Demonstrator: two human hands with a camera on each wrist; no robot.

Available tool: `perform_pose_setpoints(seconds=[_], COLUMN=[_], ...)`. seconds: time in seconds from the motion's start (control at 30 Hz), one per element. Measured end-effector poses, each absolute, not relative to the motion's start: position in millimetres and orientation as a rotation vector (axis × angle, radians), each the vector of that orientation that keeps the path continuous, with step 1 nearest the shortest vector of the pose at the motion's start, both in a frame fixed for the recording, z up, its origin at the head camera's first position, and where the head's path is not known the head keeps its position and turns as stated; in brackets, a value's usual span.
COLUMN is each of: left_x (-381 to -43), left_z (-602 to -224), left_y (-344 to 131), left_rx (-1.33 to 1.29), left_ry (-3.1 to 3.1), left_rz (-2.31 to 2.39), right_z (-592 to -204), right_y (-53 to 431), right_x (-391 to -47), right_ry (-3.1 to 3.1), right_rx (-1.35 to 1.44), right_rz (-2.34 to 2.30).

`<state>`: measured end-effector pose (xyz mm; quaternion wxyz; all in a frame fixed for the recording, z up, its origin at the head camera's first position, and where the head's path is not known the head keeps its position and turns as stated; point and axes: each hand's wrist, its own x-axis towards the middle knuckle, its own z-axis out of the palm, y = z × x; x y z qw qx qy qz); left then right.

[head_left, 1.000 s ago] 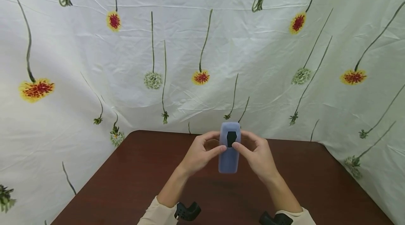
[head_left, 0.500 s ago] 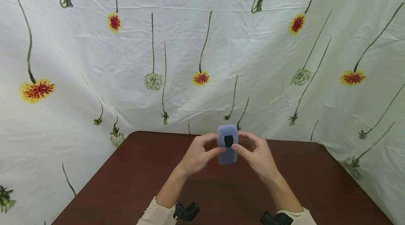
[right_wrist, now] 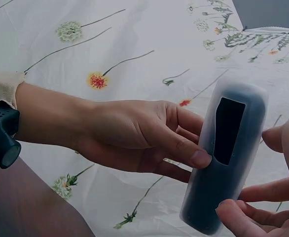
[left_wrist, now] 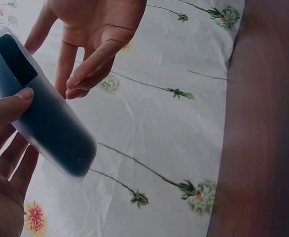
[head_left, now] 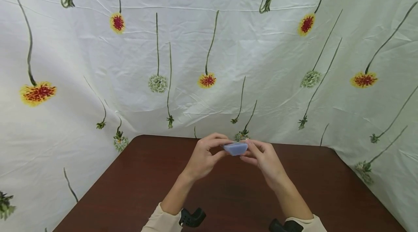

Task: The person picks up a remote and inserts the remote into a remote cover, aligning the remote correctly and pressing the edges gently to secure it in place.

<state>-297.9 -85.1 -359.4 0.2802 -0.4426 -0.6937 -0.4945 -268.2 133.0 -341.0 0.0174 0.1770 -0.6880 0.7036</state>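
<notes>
In the head view a long, rounded, translucent blue case [head_left: 236,149] is held above the table, one end toward me. The right wrist view shows a dark window [right_wrist: 229,131] in its face; what this is cannot be told. My left hand [head_left: 204,156] grips the case, its thumb [left_wrist: 23,96] on the face beside the window and its fingers behind. On the other side is my right hand [head_left: 265,159], fingers loosely bent. Its fingertips [right_wrist: 228,210] lie at the case's edge without closing round it; whether they touch is unclear.
Beneath the hands is a dark reddish-brown table [head_left: 209,195]. A white cloth with printed flowers [head_left: 183,58] hangs behind it and along its sides. Black devices [head_left: 192,218] are worn at both cuffs.
The case has tilted from upright, face toward me, to nearly flat with its end toward me. My right thumb has left the window area, and the right fingers have loosened from the case.
</notes>
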Motion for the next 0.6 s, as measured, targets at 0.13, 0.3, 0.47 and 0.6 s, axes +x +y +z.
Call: perform_pose_setpoints(seconds=[0.13, 0.3, 0.47, 0.6], left_x=[-298.8, -299.2, -299.2, -298.4], left_z=[-359.6, -361.0, -362.8, -362.5], left_y=[-85.6, -86.2, -84.5, -81.7], left_rx=[-1.187, -1.191, -1.201, -1.2], left_ry=[-1.862, -1.853, -1.868, -1.863], left_rz=[-1.308, -1.265, -1.171, -1.101], right_z=[-340.4, -339.6, -339.4, -341.9], right_y=[134.1, 135.9, 138.7, 139.7], right_x=[-267.9, -267.6, -269.6, -272.3], right_ry=[-2.165, -2.153, -2.097, -2.109], right_rx=[0.558, 0.575, 0.595, 0.604], right_rz=[2.171, 2.23, 2.393, 2.441])
